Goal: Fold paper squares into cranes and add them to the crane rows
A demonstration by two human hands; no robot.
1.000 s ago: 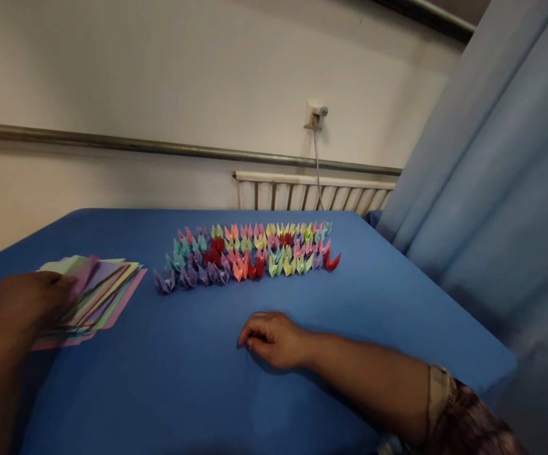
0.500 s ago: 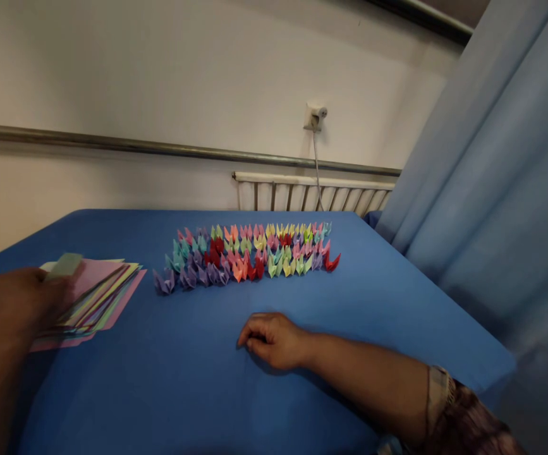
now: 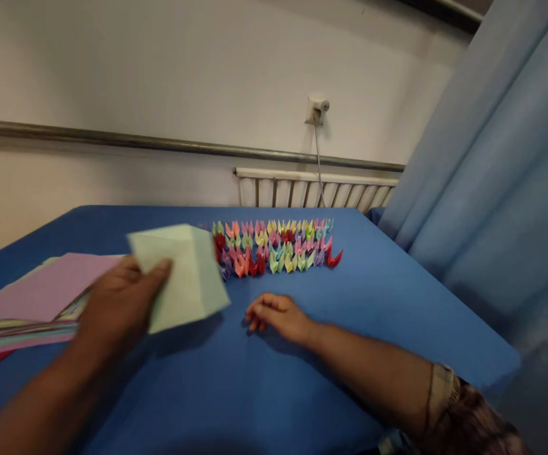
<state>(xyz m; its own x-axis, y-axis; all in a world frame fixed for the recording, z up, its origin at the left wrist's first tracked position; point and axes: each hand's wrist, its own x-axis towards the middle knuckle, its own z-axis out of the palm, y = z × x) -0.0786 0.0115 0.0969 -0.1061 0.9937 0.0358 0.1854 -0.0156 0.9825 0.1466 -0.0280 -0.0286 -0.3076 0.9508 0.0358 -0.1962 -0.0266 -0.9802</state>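
A pale green square of paper [image 3: 183,275] is pinched between the thumb and fingers of my left hand [image 3: 126,294]. The sheet is bent by a vertical fold and held above the blue table. Motion blurs that hand and its forearm a little. My right hand [image 3: 276,316] hovers low over the table, to the right of the sheet, fingers loosely curled and slightly apart, with nothing seen in them. A stack of coloured paper [image 3: 46,287], pink on top, lies left of my left hand. Its right part is hidden behind the hand.
Rows of small folded paper cranes [image 3: 280,259] in many colours stand toward the back of the blue table [image 3: 397,297]; the sheet hides those at the left. A light blue curtain [image 3: 501,189] hangs on the right. Behind are a wall rail [image 3: 160,142], a socket [image 3: 315,110] and a radiator [image 3: 302,180].
My left hand has moved right from the paper stack, carrying the pale green sheet in front of the cranes. My right hand has risen slightly, and its fingers have loosened.
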